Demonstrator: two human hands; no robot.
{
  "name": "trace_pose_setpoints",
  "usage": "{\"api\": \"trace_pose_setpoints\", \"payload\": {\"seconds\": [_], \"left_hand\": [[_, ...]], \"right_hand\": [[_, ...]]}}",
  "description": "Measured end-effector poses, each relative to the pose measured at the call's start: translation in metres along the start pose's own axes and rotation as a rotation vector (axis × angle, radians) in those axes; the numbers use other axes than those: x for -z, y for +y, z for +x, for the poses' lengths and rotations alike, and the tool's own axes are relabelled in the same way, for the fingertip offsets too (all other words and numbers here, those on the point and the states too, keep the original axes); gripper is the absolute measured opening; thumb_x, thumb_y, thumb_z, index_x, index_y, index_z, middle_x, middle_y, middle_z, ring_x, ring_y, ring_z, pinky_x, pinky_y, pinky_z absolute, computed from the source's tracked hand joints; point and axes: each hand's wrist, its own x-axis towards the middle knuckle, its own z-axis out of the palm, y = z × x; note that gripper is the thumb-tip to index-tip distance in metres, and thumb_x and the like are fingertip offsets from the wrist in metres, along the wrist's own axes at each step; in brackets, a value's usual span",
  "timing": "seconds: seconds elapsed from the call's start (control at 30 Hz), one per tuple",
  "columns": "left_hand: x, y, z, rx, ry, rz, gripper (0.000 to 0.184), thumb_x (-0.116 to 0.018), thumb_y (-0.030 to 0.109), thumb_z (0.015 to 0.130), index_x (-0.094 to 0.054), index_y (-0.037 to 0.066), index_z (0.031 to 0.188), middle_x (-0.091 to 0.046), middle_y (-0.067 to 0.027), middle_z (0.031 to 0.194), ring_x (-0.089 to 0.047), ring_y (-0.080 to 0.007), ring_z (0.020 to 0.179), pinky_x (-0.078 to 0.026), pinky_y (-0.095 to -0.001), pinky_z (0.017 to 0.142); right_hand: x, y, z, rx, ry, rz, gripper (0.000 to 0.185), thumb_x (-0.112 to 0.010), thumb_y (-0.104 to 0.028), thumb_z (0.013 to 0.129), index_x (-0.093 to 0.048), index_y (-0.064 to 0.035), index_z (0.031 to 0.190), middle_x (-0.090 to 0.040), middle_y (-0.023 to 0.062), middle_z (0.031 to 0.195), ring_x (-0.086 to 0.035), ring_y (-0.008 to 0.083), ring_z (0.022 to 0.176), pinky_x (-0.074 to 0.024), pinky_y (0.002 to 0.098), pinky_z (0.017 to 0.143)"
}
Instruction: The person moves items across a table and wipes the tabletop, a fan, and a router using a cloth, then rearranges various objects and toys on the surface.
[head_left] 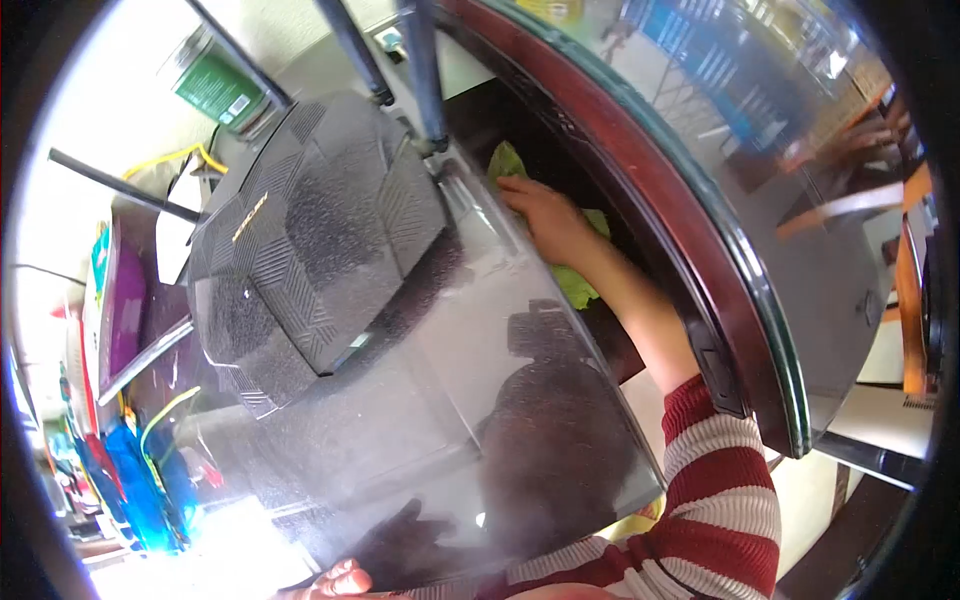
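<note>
My right hand (pixel 548 222) reaches into the dark gap between a glossy glass-like top and a curved red-brown edge. It is closed over a green cloth (pixel 577 288), parts of which show on both sides of the hand. My left hand (pixel 343 579) shows only in part at the bottom edge, fingers apart and nothing visible in them, close to the glossy top (pixel 430 370). A dusty black router (pixel 330 230) with several antennas stands on that top, left of my right hand.
A curved glass tabletop (pixel 745 265) with a red-brown rim (pixel 640 180) borders my right forearm. Behind the router is a green-labelled container (pixel 222 90). Blue and coloured items (pixel 145 480), partly in glare, lie at the left.
</note>
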Motion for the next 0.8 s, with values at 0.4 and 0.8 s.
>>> {"api": "trace_pose_setpoints", "payload": {"seconds": [0.4,0.8], "left_hand": [[-0.001,0.010,-0.016,0.051,0.049,0.030,0.040,-0.063,0.019,0.081,-0.051,0.010,0.117,-0.051,-0.0220,0.120,-0.044,-0.0345,0.119,-0.015,-0.0600,0.110],[0.016,0.026,-0.030,0.038,0.038,0.122,0.035,-0.061,0.020,0.082,-0.052,0.011,0.114,-0.054,-0.0214,0.115,-0.052,-0.0332,0.113,-0.018,-0.0611,0.109]], "right_hand": [[-0.058,0.147,0.196,-0.442,0.084,0.081,0.055,-0.067,-0.028,0.080,-0.051,-0.0009,0.125,-0.047,0.0207,0.131,-0.045,0.0328,0.122,-0.0374,0.0415,0.102],[0.036,0.066,-0.028,0.089,0.414,-0.762,0.026,-0.055,-0.010,0.084,-0.059,-0.0012,0.109,-0.058,0.0247,0.110,-0.054,0.0404,0.104,-0.0421,0.0448,0.092]]}}
